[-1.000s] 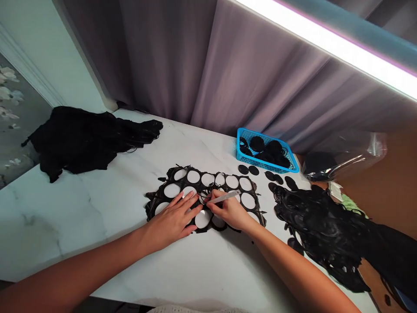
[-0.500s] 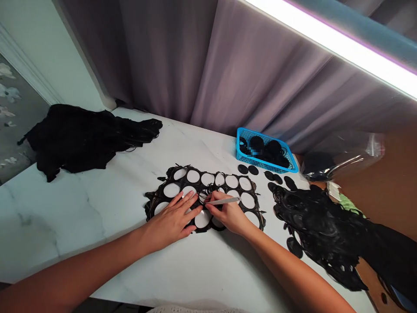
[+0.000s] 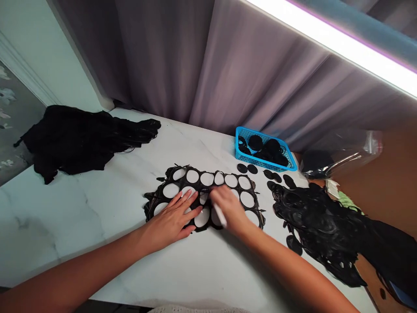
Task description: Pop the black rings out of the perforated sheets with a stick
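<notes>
A black sheet with rows of round holes lies on the white marbled table, which shows through the holes. My left hand rests flat on its left half, fingers spread, pressing it with nothing in the grip. On the middle of the sheet my right hand is closed around a slim whitish tool, whose handle end sticks out toward me. Motion smears that hand, and the working tip is hidden, so I cannot tell the tool's exact kind.
A blue basket with black discs stands at the back. Loose black discs lie before it. Heaped black sheet material covers the right side, with a clear plastic bag behind. Black fabric lies at the left.
The tool has swung from pointing rightward to pointing toward me as my right hand turned. Thin black loops beside that hand no longer show. My left hand has stayed put.
</notes>
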Available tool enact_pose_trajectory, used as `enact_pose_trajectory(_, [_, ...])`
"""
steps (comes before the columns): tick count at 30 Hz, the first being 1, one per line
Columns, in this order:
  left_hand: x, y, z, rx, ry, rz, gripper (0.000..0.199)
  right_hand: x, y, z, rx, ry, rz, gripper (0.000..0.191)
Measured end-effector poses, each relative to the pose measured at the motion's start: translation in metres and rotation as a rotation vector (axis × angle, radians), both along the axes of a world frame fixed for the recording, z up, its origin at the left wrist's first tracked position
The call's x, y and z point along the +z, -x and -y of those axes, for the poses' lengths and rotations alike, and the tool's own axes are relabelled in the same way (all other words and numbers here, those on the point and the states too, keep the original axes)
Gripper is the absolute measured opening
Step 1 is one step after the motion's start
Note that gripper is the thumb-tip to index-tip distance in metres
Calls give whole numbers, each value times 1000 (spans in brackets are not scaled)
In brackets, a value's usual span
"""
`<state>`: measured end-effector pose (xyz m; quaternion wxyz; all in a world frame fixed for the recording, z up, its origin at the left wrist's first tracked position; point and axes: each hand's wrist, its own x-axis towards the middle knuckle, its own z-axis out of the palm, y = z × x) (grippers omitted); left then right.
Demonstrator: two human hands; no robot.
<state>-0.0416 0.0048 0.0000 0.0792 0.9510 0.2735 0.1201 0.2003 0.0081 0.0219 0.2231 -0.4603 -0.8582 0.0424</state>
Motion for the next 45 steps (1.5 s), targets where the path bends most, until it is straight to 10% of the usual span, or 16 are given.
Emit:
enact_pose_trajectory(6, [-2, 4, -2, 11, 21, 52, 53, 21, -65, -61, -593, -84, -340, 26])
enact_pose_trajectory(13, [24, 3, 14, 45, -20, 62, 37, 18, -35, -19, -270, 722, -1090, 34])
enact_pose_trajectory(19, [18, 1, 56, 54, -58, 52, 37, 11, -3, 29, -54, 1007, -1101, 29])
enact_pose_trajectory(45, [6, 3, 66, 113, 2, 104, 30, -5, 17, 56, 62, 99, -62, 17])
